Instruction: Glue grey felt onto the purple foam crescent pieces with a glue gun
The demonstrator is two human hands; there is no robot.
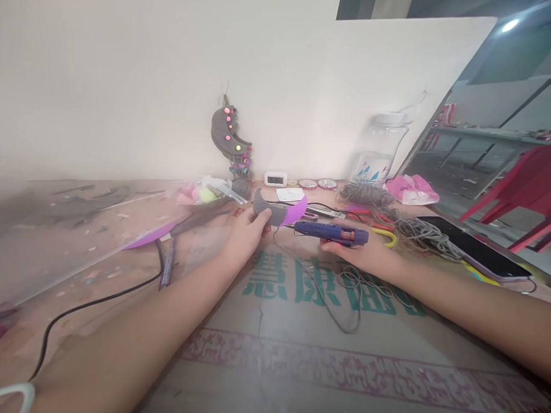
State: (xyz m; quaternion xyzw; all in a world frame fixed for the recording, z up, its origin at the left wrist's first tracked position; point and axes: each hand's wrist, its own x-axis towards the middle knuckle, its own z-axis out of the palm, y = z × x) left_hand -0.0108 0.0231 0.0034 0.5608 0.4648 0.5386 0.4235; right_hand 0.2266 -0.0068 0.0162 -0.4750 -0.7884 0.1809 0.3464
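My left hand (253,228) pinches a small purple crescent (295,212), its left part wrapped in grey yarn (270,211). Wrapped around its handle, my right hand (356,249) holds a dark blue glue gun (330,232). The gun's nozzle points left, close to the crescent's lower edge; whether they touch I cannot tell. From the crescent a loose grey strand (326,307) hangs down, loops over the printed table cover (281,363) and runs to the right under my right hand.
A finished-looking grey moon ornament with pompoms (225,133) leans on the wall. Behind my hands stand a small digital clock (275,179) and a clear bottle (382,148). Grey yarn (430,237), a phone (473,248) and yellow-handled scissors (387,236) lie right; a black cable (102,303) runs left.
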